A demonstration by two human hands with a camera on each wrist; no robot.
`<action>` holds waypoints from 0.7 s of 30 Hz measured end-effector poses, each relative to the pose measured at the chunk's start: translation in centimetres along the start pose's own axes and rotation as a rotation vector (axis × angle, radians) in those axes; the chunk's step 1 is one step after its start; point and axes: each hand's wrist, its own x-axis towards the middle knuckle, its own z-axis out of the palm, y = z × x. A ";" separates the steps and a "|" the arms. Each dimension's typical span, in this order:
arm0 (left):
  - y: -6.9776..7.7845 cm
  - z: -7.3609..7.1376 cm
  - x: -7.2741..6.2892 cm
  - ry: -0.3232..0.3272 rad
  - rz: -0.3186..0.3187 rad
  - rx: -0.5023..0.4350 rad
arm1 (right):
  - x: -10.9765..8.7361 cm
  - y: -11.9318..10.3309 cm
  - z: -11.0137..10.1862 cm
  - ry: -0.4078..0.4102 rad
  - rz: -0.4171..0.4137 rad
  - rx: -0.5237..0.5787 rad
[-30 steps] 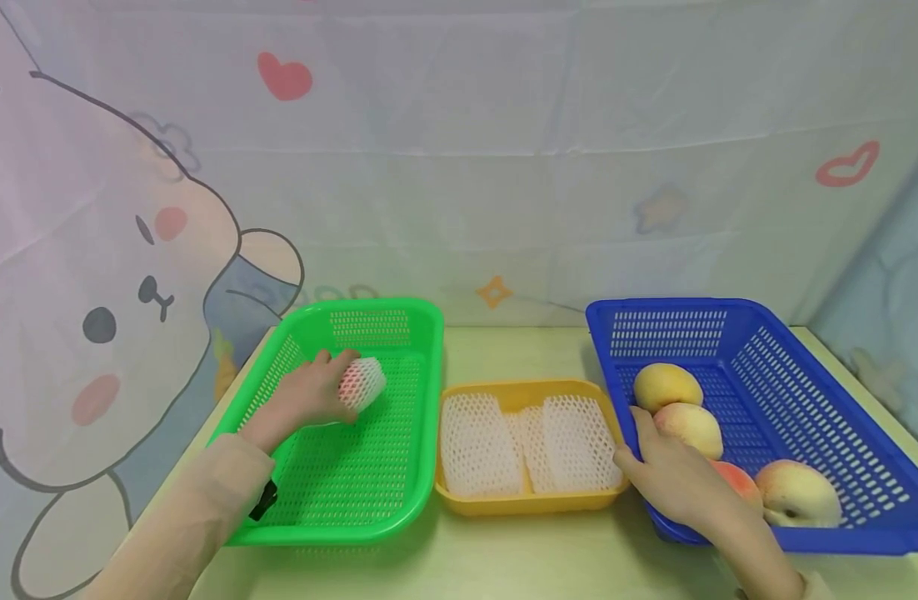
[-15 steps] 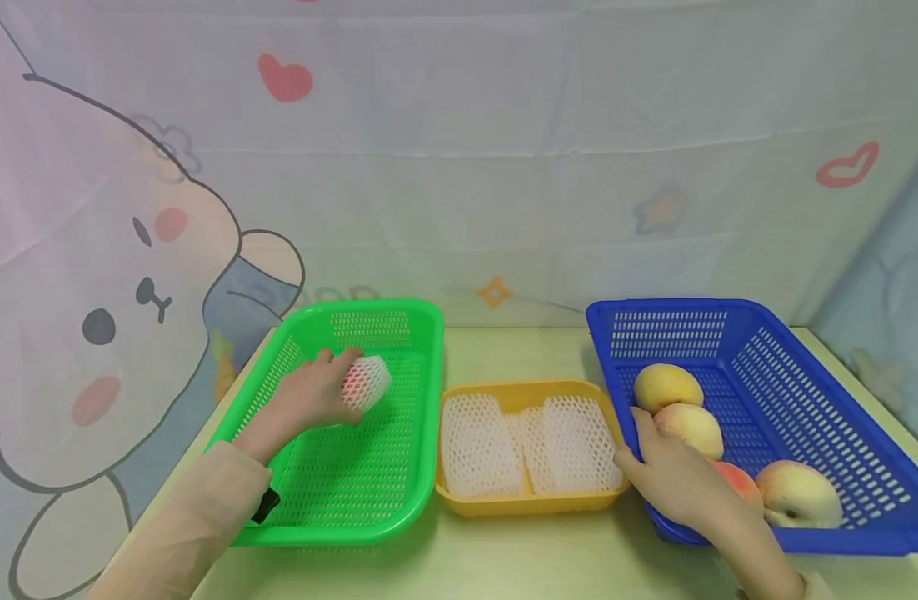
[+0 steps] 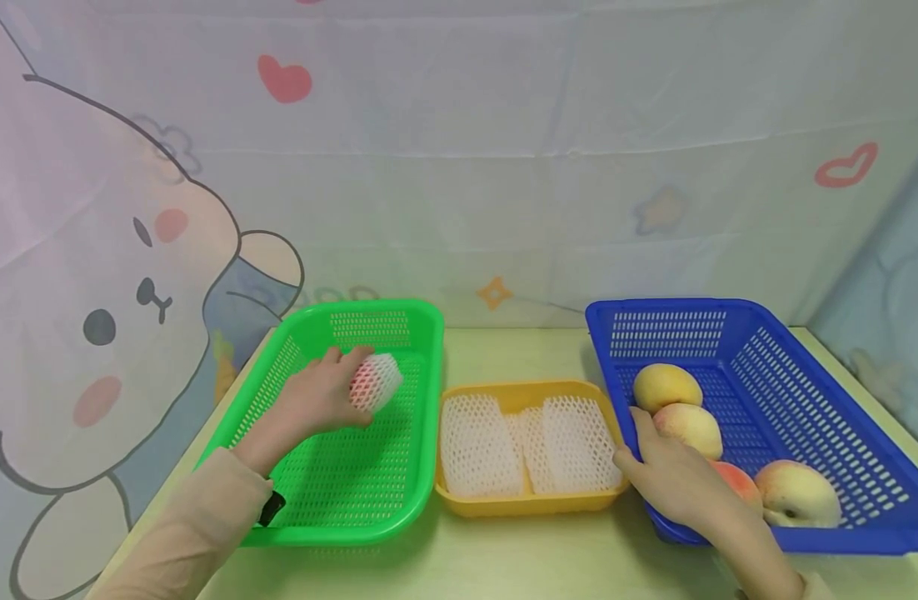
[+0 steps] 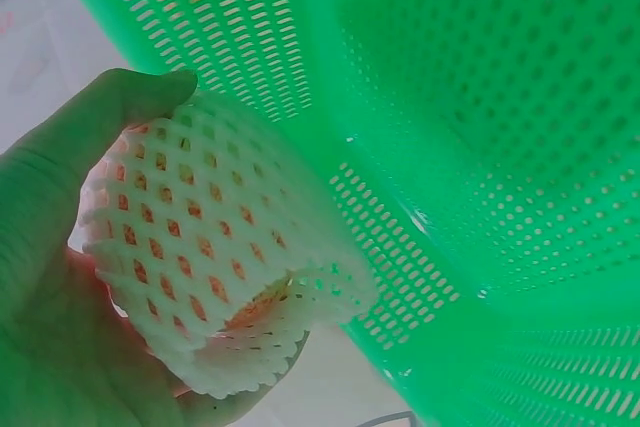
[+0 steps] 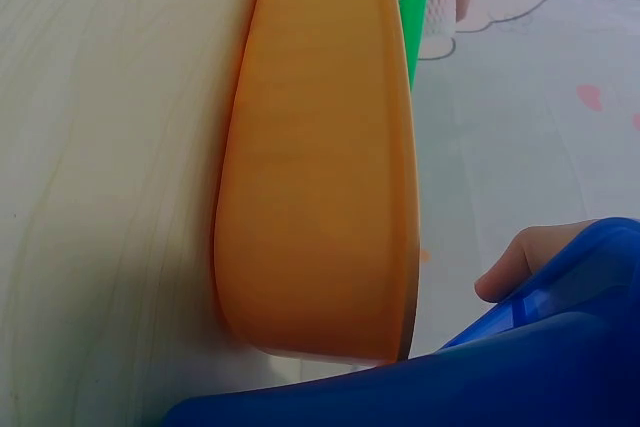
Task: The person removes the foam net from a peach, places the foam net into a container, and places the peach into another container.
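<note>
In the head view my left hand (image 3: 316,398) holds a peach in a white foam net (image 3: 381,382) above the floor of the green basket (image 3: 433,400). The left wrist view shows the thumb and fingers around the netted peach (image 4: 205,232), its reddish skin visible through the mesh and the sleeve's loose end pointing away from the palm. My right hand (image 3: 676,475) grips the left rim of the blue basket (image 3: 826,400), thumb outside and fingers inside. Beside those fingers lie several bare peaches, including a yellow peach (image 3: 667,387) and a pale peach (image 3: 798,493).
Between the two baskets a yellow tray (image 3: 530,505) holds white foam nets (image 3: 480,446). All stand on a pale wooden table (image 3: 515,354). A printed cloth (image 3: 459,167) hangs behind. The yellow tray nearly touches both baskets.
My left hand has shifted slightly to the right with the netted peach. The right hand stays on the blue basket's rim, and the baskets and tray have not moved.
</note>
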 end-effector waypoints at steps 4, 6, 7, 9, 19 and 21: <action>0.3 -0.2 -0.1 0.013 0.001 0.002 | 0.0 0.0 0.0 -0.010 0.008 0.001; 0.5 -0.2 -0.2 0.018 0.005 0.004 | 0.0 0.0 0.0 -0.012 0.012 0.001; 0.6 -0.3 -0.2 0.020 0.005 0.007 | 0.0 0.0 0.0 -0.013 0.013 -0.001; 0.7 -0.3 -0.3 0.026 0.009 0.009 | 0.0 0.0 0.0 -0.012 0.014 -0.001; 1.5 -1.1 -0.9 0.049 0.024 0.011 | 0.0 0.0 -0.1 -0.006 0.006 -0.004; 1.7 -1.4 -1.1 0.051 0.028 0.009 | 0.1 0.0 -0.1 -0.008 0.004 -0.007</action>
